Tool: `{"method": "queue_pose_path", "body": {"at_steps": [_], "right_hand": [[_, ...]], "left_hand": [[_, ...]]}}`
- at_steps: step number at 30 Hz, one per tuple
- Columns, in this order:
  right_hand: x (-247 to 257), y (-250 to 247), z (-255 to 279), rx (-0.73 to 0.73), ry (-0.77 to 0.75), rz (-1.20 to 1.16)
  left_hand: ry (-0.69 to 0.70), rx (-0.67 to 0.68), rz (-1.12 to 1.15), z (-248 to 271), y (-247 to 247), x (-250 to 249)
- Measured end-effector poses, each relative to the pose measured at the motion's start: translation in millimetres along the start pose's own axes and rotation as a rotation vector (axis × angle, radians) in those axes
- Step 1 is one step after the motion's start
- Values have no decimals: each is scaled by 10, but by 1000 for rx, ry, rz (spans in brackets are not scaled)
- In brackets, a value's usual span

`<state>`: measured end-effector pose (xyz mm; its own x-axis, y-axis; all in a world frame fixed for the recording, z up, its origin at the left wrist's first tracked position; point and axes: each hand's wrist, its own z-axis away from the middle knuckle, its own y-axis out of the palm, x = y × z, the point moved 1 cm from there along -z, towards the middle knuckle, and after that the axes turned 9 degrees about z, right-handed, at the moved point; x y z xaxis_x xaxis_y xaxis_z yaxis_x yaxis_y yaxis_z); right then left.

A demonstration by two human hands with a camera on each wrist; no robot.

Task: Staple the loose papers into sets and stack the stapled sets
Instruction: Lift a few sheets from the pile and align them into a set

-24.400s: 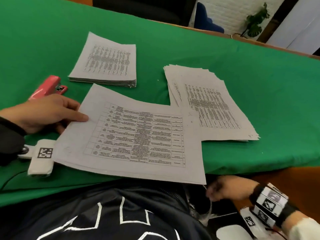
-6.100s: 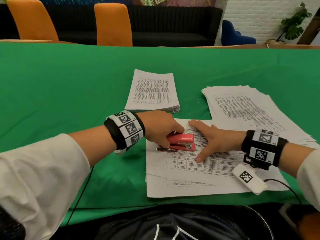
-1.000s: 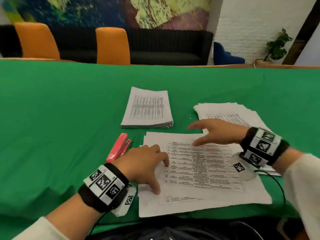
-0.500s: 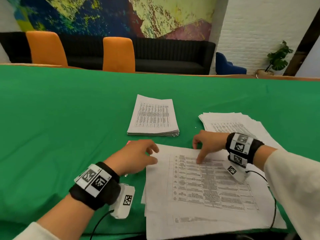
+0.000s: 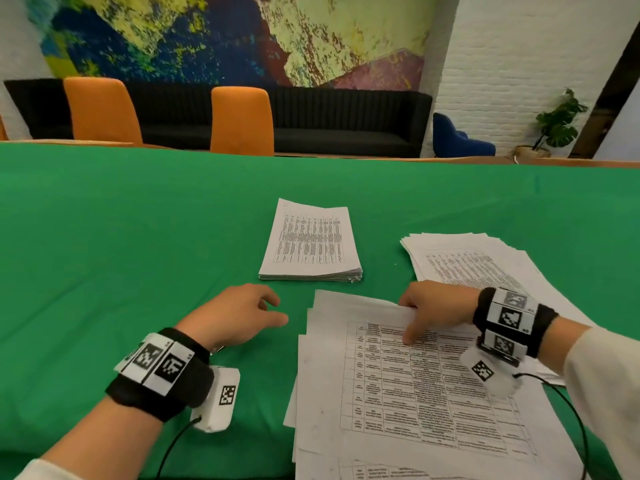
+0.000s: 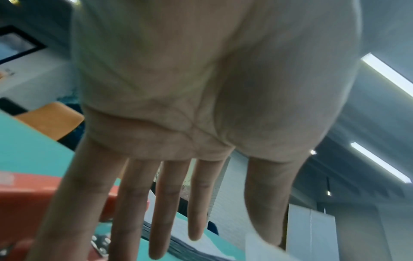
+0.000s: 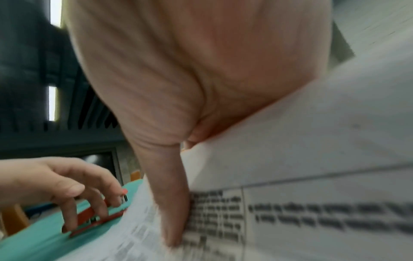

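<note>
Stapler (image 7: 96, 218), hidden from head view, under left hand (image 7: 67, 187).

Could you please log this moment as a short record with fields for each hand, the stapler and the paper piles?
left hand: open, fingers reaching down over the stapler
right hand: grips the far edge of the front papers, thumb on top
stapler: red, on the green cloth, under the left hand
neat stack: far centre
fanned pile: far right
</note>
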<state>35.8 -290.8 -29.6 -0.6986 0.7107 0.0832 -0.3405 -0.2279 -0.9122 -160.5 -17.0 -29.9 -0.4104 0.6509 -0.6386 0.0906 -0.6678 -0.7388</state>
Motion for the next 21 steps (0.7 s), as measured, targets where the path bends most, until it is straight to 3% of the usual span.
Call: {"method": "queue_pose_path", "body": {"at_steps": [4,7,11,14,18,21], "right_hand": [[-183,-129,199,-222,7,-346],[-318,-252,381,-394,-28,-693],[-283,-195,381,-382,-71,-801],[-255,-88,282,-343,-93,-871],[-253,-81,256,-335,-114,-951],[-287,-143,296,-433,-168,-1126]], "left_hand": [[10,152,306,83,-66,12],[45,144,553,62,-88,11],[-35,72,796,-78,57,-26],[-12,83,659,-134,199,-37],[112,-149,628,-143,186,-46],[270,-366,796,-134,-36,-186]]}}
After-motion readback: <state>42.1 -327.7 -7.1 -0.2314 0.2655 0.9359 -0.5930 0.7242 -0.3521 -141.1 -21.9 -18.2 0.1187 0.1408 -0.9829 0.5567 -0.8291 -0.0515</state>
